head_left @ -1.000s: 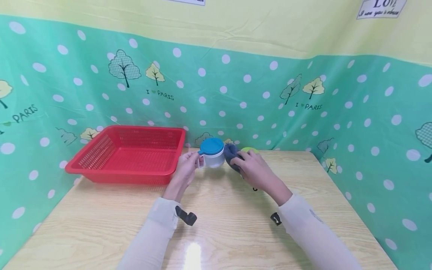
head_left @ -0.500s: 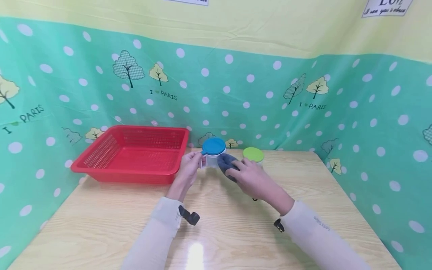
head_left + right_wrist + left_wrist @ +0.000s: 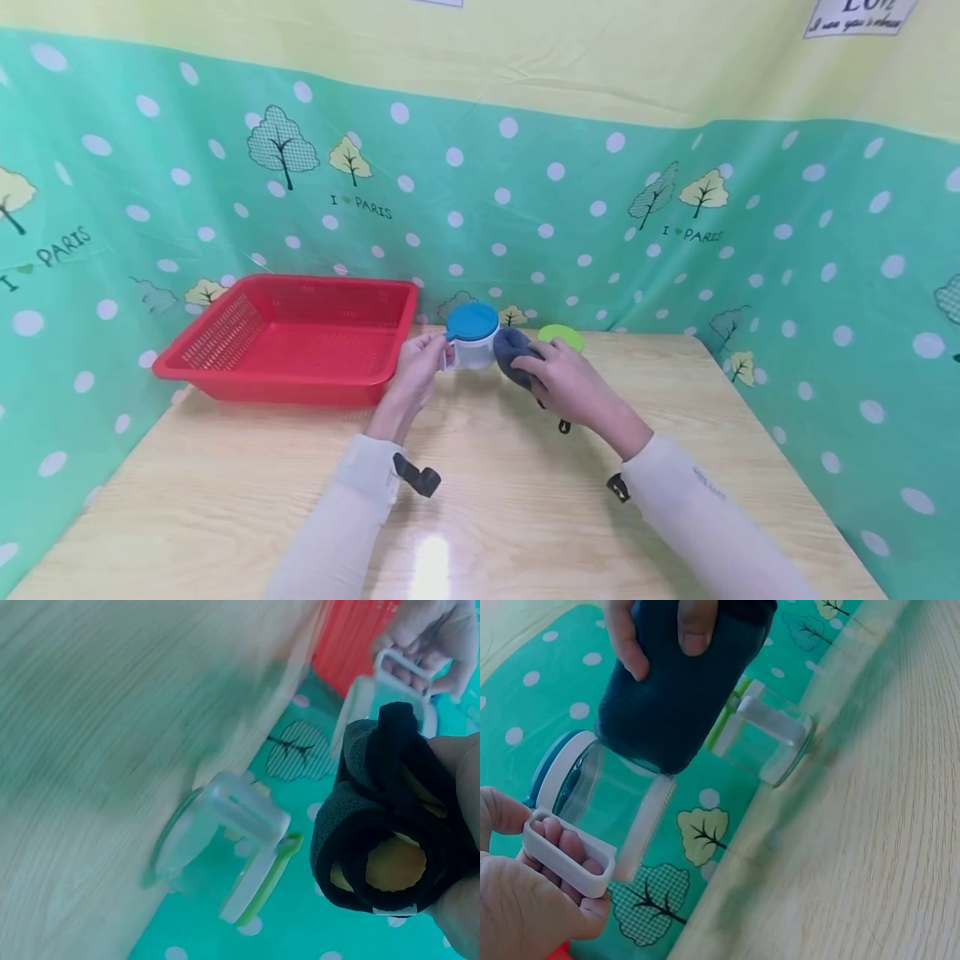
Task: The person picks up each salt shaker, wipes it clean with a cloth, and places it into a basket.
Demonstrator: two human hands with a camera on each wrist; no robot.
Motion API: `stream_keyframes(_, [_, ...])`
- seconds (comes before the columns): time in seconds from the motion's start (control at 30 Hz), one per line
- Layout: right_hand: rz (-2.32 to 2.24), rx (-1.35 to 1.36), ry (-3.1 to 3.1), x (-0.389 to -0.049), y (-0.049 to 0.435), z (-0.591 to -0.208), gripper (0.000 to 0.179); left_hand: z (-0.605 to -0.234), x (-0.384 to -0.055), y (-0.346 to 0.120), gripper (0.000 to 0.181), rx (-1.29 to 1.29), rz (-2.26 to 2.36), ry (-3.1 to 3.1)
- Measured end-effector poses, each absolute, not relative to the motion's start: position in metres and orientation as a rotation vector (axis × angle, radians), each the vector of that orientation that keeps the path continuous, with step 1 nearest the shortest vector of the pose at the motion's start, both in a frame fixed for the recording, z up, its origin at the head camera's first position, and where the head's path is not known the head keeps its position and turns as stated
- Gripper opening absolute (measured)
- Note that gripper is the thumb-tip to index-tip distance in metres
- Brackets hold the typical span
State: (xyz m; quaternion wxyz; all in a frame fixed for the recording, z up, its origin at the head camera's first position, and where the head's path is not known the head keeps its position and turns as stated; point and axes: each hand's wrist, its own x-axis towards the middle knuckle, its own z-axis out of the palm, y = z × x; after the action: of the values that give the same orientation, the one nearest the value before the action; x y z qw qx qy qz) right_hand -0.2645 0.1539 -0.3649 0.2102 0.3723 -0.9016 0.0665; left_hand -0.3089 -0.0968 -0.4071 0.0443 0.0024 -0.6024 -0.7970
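Observation:
My left hand [image 3: 422, 362] grips the white handle of a clear jar [image 3: 474, 350] with a blue lid [image 3: 472, 322], held above the table. In the left wrist view the fingers pass through the handle [image 3: 570, 855], thumb by the lid. My right hand [image 3: 573, 383] holds a folded dark blue cloth [image 3: 510, 354] against the right side of this jar. In the right wrist view the cloth [image 3: 360, 832] shows black edging, a loop and a small white tag. Behind the right hand stands a second clear jar [image 3: 195, 847] with a green lid [image 3: 561, 336] and white handle.
A red perforated basket [image 3: 292, 393] stands on the wooden table [image 3: 480, 508] at the back left, close beside the left hand. A green dotted curtain [image 3: 510, 175] hangs behind the table and along both sides.
The cloth first moved left and down over the jar's front, uncovering the green-lidded jar, then back up and right to its side. The left hand kept its hold on the blue-lidded jar.

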Motion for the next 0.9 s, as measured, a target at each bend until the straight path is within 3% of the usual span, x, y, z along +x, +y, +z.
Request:
stream_keyframes(0.53, [0.247,0.955,-2.562,-0.305,0.165,-0.360,0.030,-0.392,-0.300,-0.088,0.016,-0.067,-2.473,-1.829])
stream_keyframes(0.9, [0.234,1.005,-2.543,-0.294,0.167,-0.354,0.029,-0.395,-0.302,-0.088,0.013,-0.045,-2.443,-1.855])
